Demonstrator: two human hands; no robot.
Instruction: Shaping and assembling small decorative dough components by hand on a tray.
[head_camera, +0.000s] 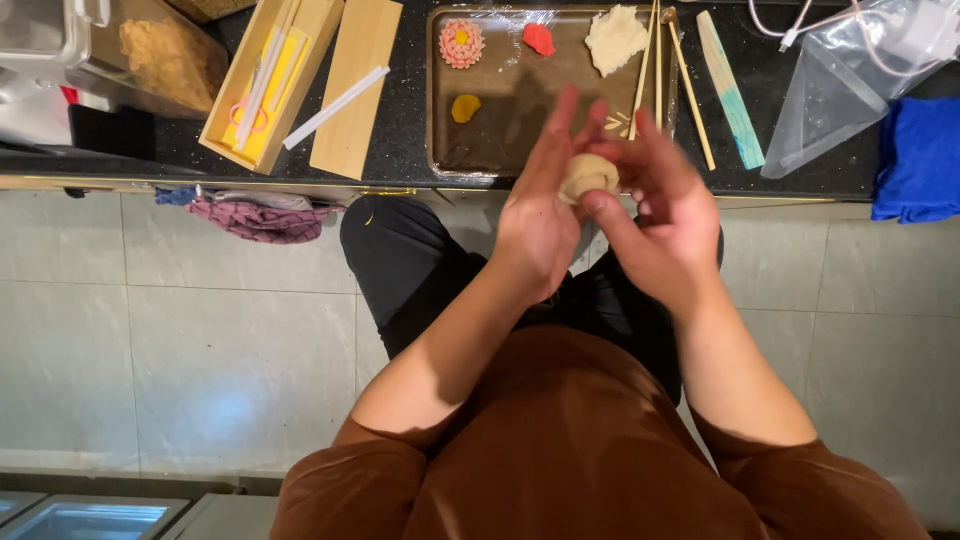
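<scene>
A beige ball of dough (588, 177) sits between my two hands, just in front of the counter edge. My left hand (540, 215) cups it from the left with fingers stretched upward. My right hand (665, 215) presses it from the right, thumb on the ball's lower side. Behind my hands lies a brown tray (500, 130) covered with clear film. On it are a pink flower-shaped sweet (461, 43), a red dough piece (539, 39), a yellow dough piece (465, 108) and a white dough lump (615, 39).
Thin wooden sticks (690, 90) and a teal-tipped wooden tool (731, 90) lie right of the tray. An open wooden box (268, 80) with tools and its lid (355, 85) stand left. A clear plastic bag (850, 80) and a blue cloth (920, 160) are at the right. Below is a tiled floor (200, 340).
</scene>
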